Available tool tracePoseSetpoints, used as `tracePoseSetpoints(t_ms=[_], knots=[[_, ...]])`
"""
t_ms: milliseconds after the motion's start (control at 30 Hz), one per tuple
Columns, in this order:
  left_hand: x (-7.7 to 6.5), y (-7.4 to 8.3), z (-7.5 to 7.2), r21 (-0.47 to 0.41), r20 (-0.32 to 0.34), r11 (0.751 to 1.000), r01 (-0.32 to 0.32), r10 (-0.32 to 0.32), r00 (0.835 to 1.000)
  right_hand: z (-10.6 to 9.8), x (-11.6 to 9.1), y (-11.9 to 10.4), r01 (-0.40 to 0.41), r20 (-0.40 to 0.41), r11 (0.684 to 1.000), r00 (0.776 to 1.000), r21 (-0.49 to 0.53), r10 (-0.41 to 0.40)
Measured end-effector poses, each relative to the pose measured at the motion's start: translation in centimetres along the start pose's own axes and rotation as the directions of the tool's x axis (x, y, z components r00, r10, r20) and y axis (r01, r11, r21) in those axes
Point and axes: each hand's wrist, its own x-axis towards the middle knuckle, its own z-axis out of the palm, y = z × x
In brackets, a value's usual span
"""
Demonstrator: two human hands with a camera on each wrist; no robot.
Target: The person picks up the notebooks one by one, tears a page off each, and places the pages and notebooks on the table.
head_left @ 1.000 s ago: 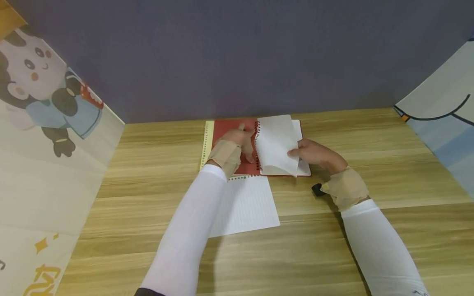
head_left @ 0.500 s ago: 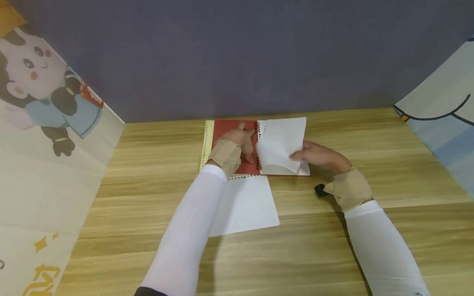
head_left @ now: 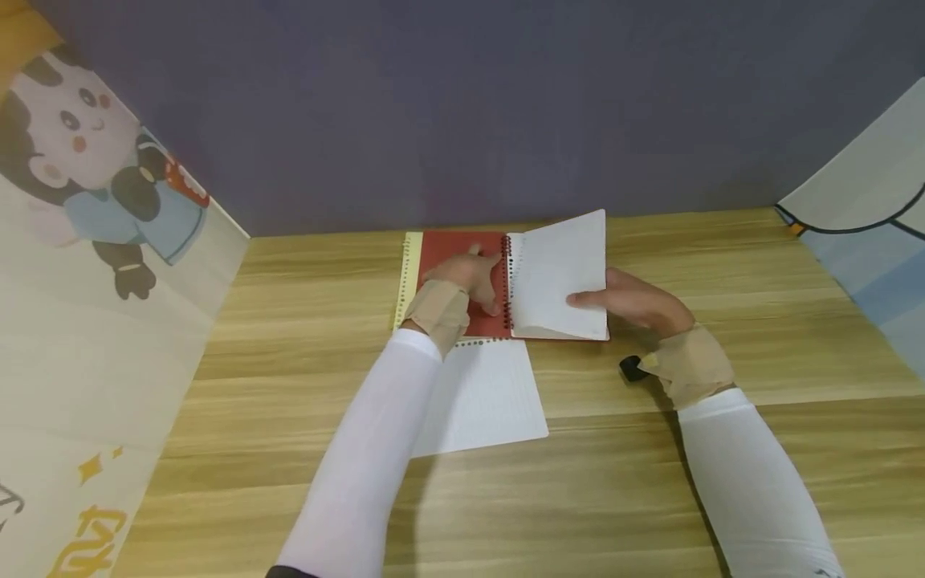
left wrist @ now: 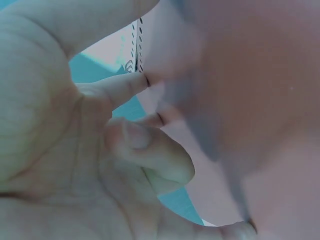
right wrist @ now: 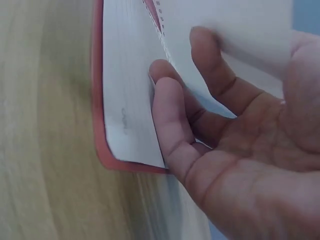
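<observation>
A spiral notebook lies open on the wooden table, its red cover point(head_left: 433, 249) folded out to the left of the wire binding point(head_left: 507, 281). My left hand point(head_left: 466, 277) rests on that cover with fingers spread; in the left wrist view several fingertips touch the red surface while one finger bends inward. At the right half, my right hand point(head_left: 646, 301) pinches a white sheet point(head_left: 552, 273) by its outer edge, thumb on top. The right wrist view shows fingers under the lifted sheet, beside the page stack point(right wrist: 130, 100). Whether the sheet is still bound at its holes is unclear.
A loose lined sheet point(head_left: 484, 401) with punched holes lies in front of the notebook, partly under the left arm. A pale yellow strip with holes point(head_left: 406, 277) shows left of the red cover. A dark grey wall point(head_left: 462, 112) rises behind the table point(head_left: 289, 321).
My right hand has shifted slightly right with the sheet, whose far corner now stands higher and whose curl has flattened. The left hand stays on the red cover.
</observation>
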Motion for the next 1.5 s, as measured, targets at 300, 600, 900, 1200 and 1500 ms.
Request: tracePoseSetpoints(t_ms=[300,600,900,1200,1500], knots=[[0.1,-0.5,0.1,-0.02,0.002,0.995,-0.097,0.097,0.995,-0.5,0.0,0.7,0.005,0.032,1.0,0.999,-0.003,-0.005],[0.2,-0.4,0.2,-0.016,-0.012,0.996,-0.088,0.087,0.996,-0.4,-0.1,0.6,0.024,0.065,0.999,0.998,0.025,-0.026],[0.3,-0.3,0.4,-0.018,-0.013,0.997,-0.074,0.074,0.997,-0.4,-0.2,0.6,0.017,0.075,0.999,0.997,0.041,-0.02],[0.3,-0.3,0.4,-0.026,-0.01,0.997,-0.072,0.072,0.997,-0.6,-0.1,0.6,0.049,0.114,0.997,0.992,0.059,-0.055],[0.4,-0.2,0.4,-0.024,-0.008,0.998,-0.06,0.06,0.998,-1.0,-0.1,1.4,0.051,0.104,0.989,0.992,0.14,-0.066]])
